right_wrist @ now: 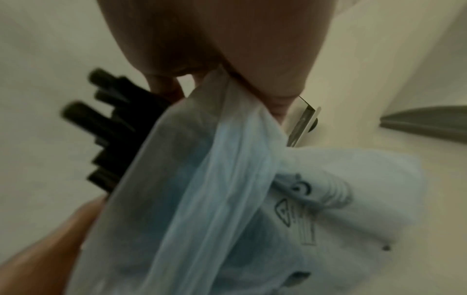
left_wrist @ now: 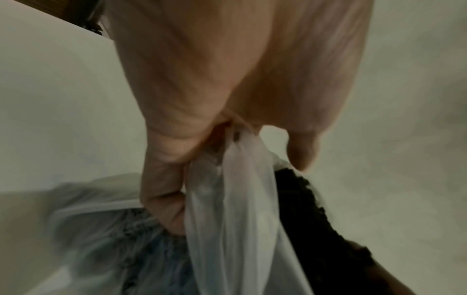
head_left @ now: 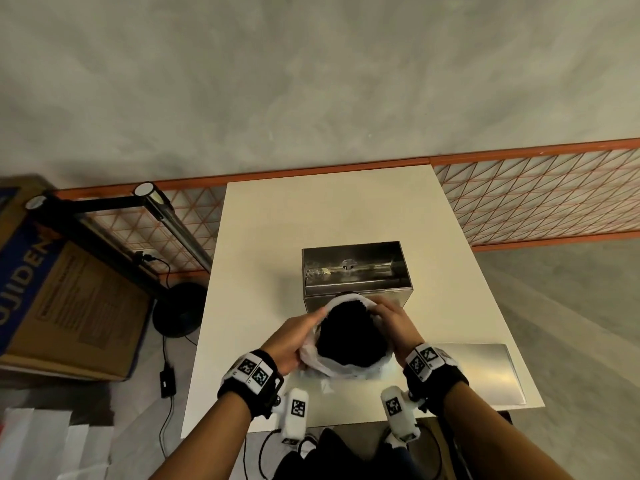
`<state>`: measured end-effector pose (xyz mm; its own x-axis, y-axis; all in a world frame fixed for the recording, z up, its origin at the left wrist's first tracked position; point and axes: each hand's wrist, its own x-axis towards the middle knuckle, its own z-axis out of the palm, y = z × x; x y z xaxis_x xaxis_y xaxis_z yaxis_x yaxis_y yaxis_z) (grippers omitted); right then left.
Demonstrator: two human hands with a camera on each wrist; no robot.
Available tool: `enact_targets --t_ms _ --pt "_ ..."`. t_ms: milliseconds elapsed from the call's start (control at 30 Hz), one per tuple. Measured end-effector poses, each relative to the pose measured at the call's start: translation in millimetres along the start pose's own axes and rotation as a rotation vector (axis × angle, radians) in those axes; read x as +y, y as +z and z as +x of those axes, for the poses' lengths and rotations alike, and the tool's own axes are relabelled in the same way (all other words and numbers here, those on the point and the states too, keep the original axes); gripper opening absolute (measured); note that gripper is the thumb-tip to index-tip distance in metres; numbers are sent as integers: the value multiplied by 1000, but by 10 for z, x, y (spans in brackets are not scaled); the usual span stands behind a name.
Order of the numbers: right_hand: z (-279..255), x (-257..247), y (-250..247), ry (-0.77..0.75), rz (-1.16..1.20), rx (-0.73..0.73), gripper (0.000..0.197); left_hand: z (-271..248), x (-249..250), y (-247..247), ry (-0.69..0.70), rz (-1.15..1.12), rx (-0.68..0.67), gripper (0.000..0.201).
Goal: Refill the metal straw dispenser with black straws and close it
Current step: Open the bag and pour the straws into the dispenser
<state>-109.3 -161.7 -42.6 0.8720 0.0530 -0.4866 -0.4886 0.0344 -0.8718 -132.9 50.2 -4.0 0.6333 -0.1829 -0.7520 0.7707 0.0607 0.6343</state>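
Note:
A metal straw dispenser stands open on the white table, its inside showing. Just in front of it a clear plastic bag holds a thick bundle of black straws, their ends facing up at me. My left hand grips the bag's left edge. My right hand pinches the bag's right edge. Black straws stick out of the bag mouth in the right wrist view, and more black straws show beside the plastic in the left wrist view.
A flat metal lid lies on the table at my right. An orange wire fence runs behind the table. A cardboard box, a black stand and cables sit on the floor to the left.

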Motion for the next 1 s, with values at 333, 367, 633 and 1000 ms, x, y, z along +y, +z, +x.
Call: enact_targets --t_ms 333,367,633,1000 --pt "-5 72 -22 151 91 95 25 162 -31 60 -3 21 153 39" --pt "28 110 -30 171 59 121 25 202 -50 54 -22 -18 196 37" --pt "82 70 -171 156 365 204 22 158 -69 59 60 -42 273 23" --pt "-40 235 -183 183 -122 47 32 64 -174 233 70 82 128 39"
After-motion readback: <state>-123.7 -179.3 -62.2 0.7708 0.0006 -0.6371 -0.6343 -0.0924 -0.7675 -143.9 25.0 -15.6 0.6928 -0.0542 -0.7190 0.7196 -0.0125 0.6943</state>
